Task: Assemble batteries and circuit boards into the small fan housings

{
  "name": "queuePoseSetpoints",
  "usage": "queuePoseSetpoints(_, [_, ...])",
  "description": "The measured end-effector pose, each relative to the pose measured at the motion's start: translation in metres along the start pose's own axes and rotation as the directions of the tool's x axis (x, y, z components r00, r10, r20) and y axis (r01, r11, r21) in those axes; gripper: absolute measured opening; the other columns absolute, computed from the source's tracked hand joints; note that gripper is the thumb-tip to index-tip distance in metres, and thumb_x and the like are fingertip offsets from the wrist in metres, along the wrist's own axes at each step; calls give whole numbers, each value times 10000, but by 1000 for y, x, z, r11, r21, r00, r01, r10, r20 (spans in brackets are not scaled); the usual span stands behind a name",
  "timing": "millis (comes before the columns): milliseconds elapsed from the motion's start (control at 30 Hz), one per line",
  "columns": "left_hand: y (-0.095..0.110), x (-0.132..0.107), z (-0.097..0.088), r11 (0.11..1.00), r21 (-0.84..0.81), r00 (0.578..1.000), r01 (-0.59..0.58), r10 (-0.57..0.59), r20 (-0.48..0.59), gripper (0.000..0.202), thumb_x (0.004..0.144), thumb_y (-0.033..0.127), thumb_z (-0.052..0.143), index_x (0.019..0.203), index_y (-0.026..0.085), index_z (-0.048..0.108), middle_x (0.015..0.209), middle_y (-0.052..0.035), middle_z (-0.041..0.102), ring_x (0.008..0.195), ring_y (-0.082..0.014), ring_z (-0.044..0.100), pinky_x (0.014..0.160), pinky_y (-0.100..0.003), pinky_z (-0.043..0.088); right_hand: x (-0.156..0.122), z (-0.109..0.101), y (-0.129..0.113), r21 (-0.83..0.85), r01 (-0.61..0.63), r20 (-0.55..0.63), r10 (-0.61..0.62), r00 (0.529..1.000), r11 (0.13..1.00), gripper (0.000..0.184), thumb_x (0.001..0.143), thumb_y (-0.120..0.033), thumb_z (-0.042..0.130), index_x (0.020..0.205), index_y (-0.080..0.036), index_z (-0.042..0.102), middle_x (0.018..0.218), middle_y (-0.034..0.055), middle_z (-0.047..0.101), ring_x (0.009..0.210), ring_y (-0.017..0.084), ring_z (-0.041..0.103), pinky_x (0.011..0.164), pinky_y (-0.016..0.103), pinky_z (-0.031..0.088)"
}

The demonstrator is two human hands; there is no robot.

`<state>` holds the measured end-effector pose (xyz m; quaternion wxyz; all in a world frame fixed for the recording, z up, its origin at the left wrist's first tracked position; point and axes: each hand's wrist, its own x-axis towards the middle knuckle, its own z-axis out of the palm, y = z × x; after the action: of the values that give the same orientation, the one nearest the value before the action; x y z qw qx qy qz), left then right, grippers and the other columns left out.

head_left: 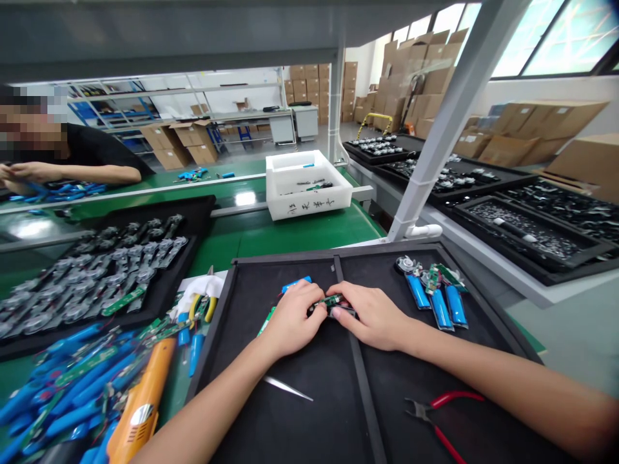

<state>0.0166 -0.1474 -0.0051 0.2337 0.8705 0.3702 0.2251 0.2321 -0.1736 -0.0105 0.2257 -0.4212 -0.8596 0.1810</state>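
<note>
Both hands meet at the middle of a black tray (300,425). My left hand (293,317) is curled, its fingers pinched on a small green circuit board with a black part (331,303). My right hand (374,316) grips the same piece from the other side, fingers closed. A blue battery cell (296,283) peeks out just behind my left hand. Metal tweezers (287,388) lie on the tray below my left wrist.
Red-handled cutters (438,412) lie at the tray's lower right; finished blue-cell assemblies (438,296) at its upper right. Left: an orange tool (142,406), loose blue cells (53,393), yellow pliers (200,306), a tray of grey parts (91,274). A white bin (307,187) stands behind. Another person (58,158) works at far left.
</note>
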Motion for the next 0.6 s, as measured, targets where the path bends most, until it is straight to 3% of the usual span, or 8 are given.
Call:
queuePoseSetpoints(333, [1,-3,-2,1000,6,1000,-15,15,-7,191,987,200,449,845,215,576,909,-26,630,891,-209,542,887,-389,416,1,-2,1,47,-74,2,74,997,996,95,1025,-271,485,1101,-238,530,904,-4,673,794,177,631,703,287,407])
queuePoseSetpoints(600, [5,-4,-1,999,42,1000,-17,17,-12,138,953,193,511,850,206,603,931,-31,635,905,-208,543,870,-374,427,2,-2,2,19,-46,3,46,999,999,64,1028,-273,495,996,-236,536,928,-7,655,788,158,603,699,272,394])
